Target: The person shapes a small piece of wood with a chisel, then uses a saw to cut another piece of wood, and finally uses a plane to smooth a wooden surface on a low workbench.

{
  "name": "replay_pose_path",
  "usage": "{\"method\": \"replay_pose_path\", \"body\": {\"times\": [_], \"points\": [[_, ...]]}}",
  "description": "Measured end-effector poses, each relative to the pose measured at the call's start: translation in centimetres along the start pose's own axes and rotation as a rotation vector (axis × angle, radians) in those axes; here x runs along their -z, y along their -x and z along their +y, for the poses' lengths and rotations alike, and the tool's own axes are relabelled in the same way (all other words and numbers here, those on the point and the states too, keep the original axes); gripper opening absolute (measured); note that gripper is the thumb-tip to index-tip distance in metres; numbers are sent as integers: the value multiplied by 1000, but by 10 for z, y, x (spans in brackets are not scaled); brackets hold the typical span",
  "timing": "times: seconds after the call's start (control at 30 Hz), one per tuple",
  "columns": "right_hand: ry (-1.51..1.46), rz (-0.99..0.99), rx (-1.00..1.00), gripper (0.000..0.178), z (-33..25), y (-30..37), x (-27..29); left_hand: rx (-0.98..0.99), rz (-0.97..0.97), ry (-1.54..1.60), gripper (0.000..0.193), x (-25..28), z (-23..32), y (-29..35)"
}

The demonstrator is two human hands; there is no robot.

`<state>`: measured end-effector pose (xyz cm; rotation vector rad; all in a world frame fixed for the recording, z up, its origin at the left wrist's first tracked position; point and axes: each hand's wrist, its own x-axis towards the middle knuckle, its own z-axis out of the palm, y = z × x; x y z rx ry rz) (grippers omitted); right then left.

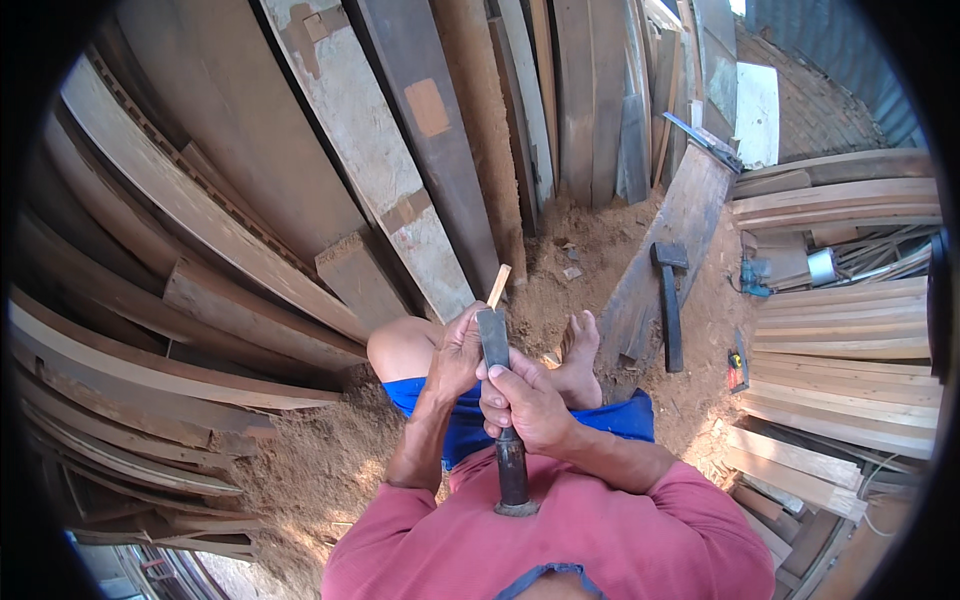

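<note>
A wide chisel (493, 338) points away from me, its flat grey blade up. Its dark round handle (511, 470) reaches back to my chest, where the butt end appears to rest against my red shirt. My right hand (532, 405) is wrapped round the chisel where the blade meets the handle. On the left, my left hand (460, 352) is closed on a small pale wooden stick (500, 284), whose upper end sticks out past the blade's tip. The stick's lower part is hidden behind the blade and fingers.
A dark mallet (671, 300) lies on a worn plank (640, 260) to the right, with a handsaw (705, 142) at its far end. Tall boards (390, 150) lean ahead and left. Stacked timber (845, 320), a teal power tool (752, 275) and a tape measure (736, 360) are at right.
</note>
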<state>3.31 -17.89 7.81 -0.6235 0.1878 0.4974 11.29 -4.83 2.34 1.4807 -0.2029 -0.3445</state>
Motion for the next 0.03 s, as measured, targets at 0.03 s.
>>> {"method": "replay_pose_path", "body": {"times": [0.03], "points": [[18,-1,10,13,1,1,-2,-20,26,-35,32,-2,4,2]]}}
